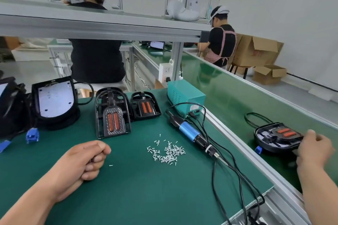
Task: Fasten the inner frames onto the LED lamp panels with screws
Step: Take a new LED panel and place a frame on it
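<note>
Fingers of the left hand (pixel 86 159) are curled into a fist resting on the green worktop (pixel 146 197); whether it holds screws I cannot tell. Those of the right hand (pixel 311 149) are blurred against the near rim of an assembled lamp (pixel 274 136) on the conveyor belt (pixel 228 97); gripping or only pushing, I cannot tell.

The main risk, I judge, is the right arm. Swinging back from the belt, it could catch the cables (pixel 236 166) trailing over the worktop's front edge and drag the electric screwdriver (pixel 190 131) through the loose screws. A careless left forearm could also sweep the lone screw away.

By count: one LED lamp panel (pixel 54 100) at far left, white board up in its black housing; two inner frames (pixel 112 113) with orange lenses, side by side behind the screws; one screwdriver; one pile of screws (pixel 168 151), too many to count; one stray screw (pixel 110 165) just beside the left fist.
</note>
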A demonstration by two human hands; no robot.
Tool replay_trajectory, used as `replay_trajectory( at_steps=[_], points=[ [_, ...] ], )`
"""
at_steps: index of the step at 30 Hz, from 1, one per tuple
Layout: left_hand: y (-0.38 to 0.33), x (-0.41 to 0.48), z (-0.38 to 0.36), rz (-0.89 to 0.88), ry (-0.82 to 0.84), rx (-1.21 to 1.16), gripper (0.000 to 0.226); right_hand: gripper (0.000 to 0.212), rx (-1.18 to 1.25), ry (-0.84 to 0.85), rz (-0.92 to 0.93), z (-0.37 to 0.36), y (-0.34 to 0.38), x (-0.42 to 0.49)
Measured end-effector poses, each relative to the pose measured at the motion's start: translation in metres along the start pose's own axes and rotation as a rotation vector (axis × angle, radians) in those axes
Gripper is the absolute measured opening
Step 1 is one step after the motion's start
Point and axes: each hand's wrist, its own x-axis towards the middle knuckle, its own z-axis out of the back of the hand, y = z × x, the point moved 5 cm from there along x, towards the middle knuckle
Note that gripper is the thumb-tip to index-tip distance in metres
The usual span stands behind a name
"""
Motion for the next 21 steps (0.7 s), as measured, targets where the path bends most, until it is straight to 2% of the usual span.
replay_trajectory(
  at_steps=[3,6,8,9,11,12,16,19,21],
  points=[
    [-0.001,-0.001,-0.003,0.003,-0.028,0.004,0.029,0.028,0.035,-0.008,0.044,-0.002,-0.008,0.015],
    [-0.006,-0.003,-0.005,-0.004,-0.024,-0.002,0.023,0.03,0.108,0.096,0.124,-0.008,0.004,-0.002],
    [-0.008,-0.004,-0.006,0.002,-0.034,-0.01,0.022,0.017,0.078,0.147,0.27,-0.01,0.031,-0.033],
    [-0.008,-0.004,-0.006,0.007,-0.046,-0.023,0.022,0.017,0.064,0.184,0.323,-0.013,0.047,-0.054],
    [-0.007,-0.005,-0.004,0.012,-0.08,-0.062,0.024,0.037,0.04,0.26,0.389,-0.024,0.07,-0.097],
    [-0.007,-0.005,-0.003,0.015,-0.099,-0.08,0.024,0.039,0.032,0.298,0.436,-0.028,0.078,-0.118],
    [-0.006,-0.005,0.001,0.039,-0.165,-0.156,0.02,0.025,0.01,0.445,0.589,-0.041,0.107,-0.199],
    [-0.006,-0.004,0.005,0.07,-0.23,-0.305,0.018,0.01,0.078,0.576,0.657,-0.059,0.12,-0.245],
    [-0.006,-0.004,0.009,0.092,-0.266,-0.441,0.016,0.008,0.094,0.675,0.684,-0.077,0.124,-0.272]
  ],
)
